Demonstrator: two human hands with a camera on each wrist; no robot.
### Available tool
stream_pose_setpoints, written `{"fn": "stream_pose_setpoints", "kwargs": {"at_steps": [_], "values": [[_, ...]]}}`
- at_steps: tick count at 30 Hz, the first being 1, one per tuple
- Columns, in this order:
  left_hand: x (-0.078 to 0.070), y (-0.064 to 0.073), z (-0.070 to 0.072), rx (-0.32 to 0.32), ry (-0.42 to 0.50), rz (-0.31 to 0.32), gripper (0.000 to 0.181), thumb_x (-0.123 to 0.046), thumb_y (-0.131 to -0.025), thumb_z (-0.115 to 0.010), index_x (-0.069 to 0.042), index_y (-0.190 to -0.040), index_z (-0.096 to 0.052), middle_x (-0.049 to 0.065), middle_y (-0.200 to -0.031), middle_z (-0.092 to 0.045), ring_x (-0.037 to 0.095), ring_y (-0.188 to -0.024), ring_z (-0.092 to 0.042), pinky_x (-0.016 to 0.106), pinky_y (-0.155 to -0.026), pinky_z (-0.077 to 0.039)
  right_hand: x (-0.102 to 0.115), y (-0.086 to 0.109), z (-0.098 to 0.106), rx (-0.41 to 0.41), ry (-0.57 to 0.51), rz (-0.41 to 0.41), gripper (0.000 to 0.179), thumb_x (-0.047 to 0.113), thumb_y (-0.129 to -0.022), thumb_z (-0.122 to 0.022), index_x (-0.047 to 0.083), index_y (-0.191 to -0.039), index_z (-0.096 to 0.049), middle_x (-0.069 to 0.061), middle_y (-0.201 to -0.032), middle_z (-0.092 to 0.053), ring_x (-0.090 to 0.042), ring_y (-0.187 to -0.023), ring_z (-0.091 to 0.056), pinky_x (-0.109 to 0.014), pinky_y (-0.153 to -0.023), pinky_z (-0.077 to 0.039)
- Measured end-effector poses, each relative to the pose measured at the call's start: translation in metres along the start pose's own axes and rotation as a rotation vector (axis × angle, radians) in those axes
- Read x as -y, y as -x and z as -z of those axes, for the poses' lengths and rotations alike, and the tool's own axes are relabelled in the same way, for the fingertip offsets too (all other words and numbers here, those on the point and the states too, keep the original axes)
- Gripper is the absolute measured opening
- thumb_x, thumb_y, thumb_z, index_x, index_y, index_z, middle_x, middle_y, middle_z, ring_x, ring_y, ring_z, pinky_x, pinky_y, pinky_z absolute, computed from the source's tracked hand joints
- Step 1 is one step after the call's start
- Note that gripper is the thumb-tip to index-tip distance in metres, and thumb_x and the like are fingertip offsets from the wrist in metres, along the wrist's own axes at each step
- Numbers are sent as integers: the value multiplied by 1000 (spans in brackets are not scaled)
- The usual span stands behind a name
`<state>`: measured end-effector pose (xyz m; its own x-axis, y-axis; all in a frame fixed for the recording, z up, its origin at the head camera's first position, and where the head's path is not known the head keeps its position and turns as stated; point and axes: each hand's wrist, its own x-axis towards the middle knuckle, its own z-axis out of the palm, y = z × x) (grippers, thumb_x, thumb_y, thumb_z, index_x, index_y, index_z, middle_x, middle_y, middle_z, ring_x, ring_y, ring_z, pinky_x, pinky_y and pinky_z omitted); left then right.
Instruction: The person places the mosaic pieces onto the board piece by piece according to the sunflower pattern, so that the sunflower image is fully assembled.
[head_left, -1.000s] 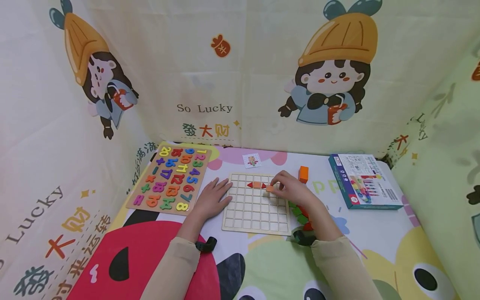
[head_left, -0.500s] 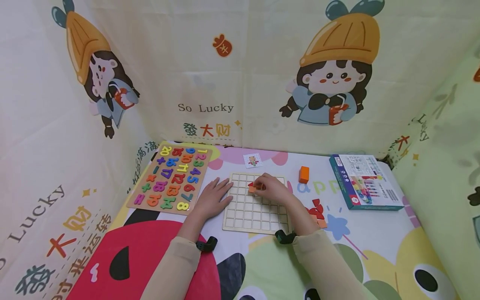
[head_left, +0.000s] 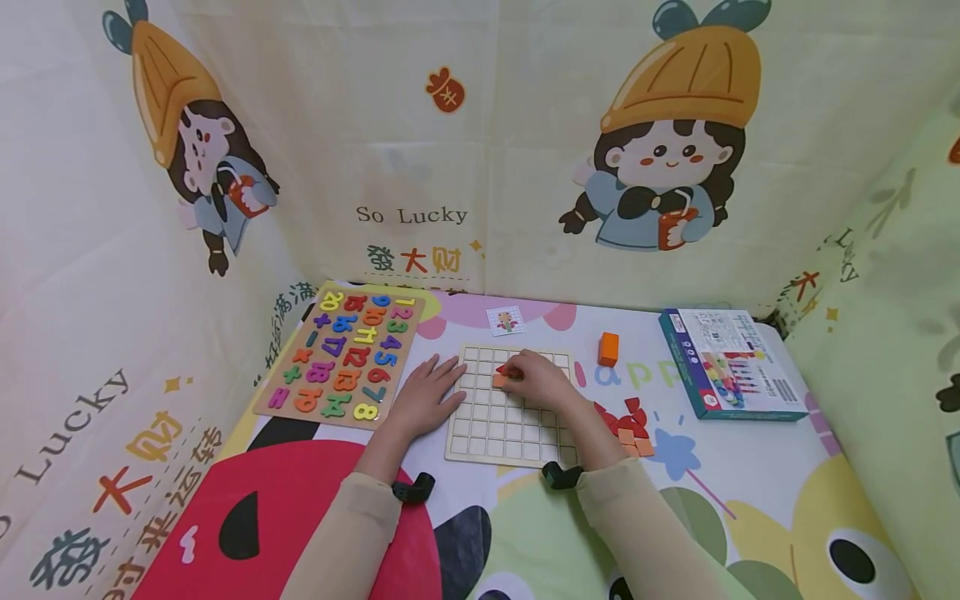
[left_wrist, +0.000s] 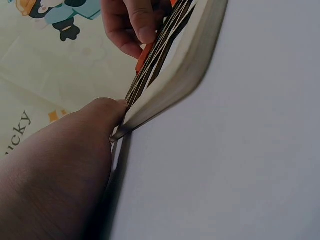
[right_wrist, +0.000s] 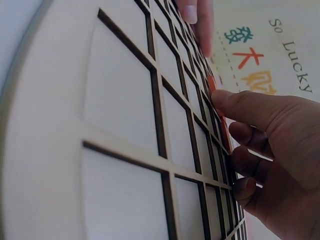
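A wooden grid board (head_left: 510, 433) lies in the middle of the table. Over its upper part, my right hand (head_left: 538, 379) holds an orange square tile (head_left: 498, 381) by thumb and fingertips, just below a red triangle piece (head_left: 501, 367). In the right wrist view the thumb of the right hand (right_wrist: 280, 135) is on an orange-red piece (right_wrist: 212, 86) at the grid. My left hand (head_left: 423, 400) rests palm down with fingers spread at the board's left edge. The left wrist view shows the left thumb (left_wrist: 95, 117) against that edge. Other pieces are partly hidden behind the right fingers.
Left of the board lies a puzzle board (head_left: 347, 333) of colourful numbers. A small picture card (head_left: 506, 321) is behind the grid. To the right are an orange block (head_left: 608, 349), a pile of red and orange pieces (head_left: 633, 427) and a flat box (head_left: 735, 367).
My right hand has moved left across the board with the orange tile, uncovering the loose pieces on the right. My left hand has stayed in place.
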<state>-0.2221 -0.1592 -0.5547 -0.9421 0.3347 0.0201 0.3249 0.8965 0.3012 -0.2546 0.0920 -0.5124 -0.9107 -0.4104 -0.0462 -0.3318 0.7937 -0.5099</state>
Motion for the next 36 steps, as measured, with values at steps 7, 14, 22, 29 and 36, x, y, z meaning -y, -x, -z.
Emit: {"fn": "stream_pose_setpoints", "kwargs": {"at_steps": [7, 14, 22, 29, 36], "values": [[-1, 0, 1, 3, -1, 7, 63, -59, -98, -46, -35, -155, -32, -9, -164, -27, 25, -155, -12, 50, -126, -15, 0, 1, -4, -16, 3, -25, 22, 31, -90, -72, 21, -109, -71, 5, -99, -63, -14, -88, -57, -33, -85, -51], [-2, 1, 1, -3, 4, 7, 63, -58, -98, -47, -35, -154, -33, -9, -163, -28, 26, -155, -12, 51, -126, -15, 1, 1, -4, -7, 0, -57, 22, 33, -89, -73, 23, -108, -70, 5, -101, -64, -15, -89, -56, -34, -85, -51], [-1, 0, 1, 4, 6, 6, 63, -58, -98, -47, -35, -155, -32, -8, -163, -28, 26, -155, -12, 51, -126, -15, -1, 3, -2, 2, -13, -34, 22, 32, -90, -71, 21, -109, -71, 4, -99, -64, -15, -90, -56, -35, -86, -51], [-2, 1, 2, -7, 2, 3, 63, -58, -98, -47, -34, -154, -33, -8, -163, -29, 27, -155, -14, 50, -125, -16, -5, 14, 10, -10, -62, 13, 16, 26, -92, -70, 18, -105, -71, 4, -96, -62, -14, -88, -56, -32, -86, -51], [-4, 1, 4, -13, 22, -5, 62, -55, -98, -49, -32, -154, -35, -6, -163, -30, 28, -155, -15, 51, -125, -16, -15, 38, 37, -29, -48, 6, 17, 27, -93, -69, 18, -107, -71, 3, -92, -61, -16, -85, -54, -30, -77, -49]]}}
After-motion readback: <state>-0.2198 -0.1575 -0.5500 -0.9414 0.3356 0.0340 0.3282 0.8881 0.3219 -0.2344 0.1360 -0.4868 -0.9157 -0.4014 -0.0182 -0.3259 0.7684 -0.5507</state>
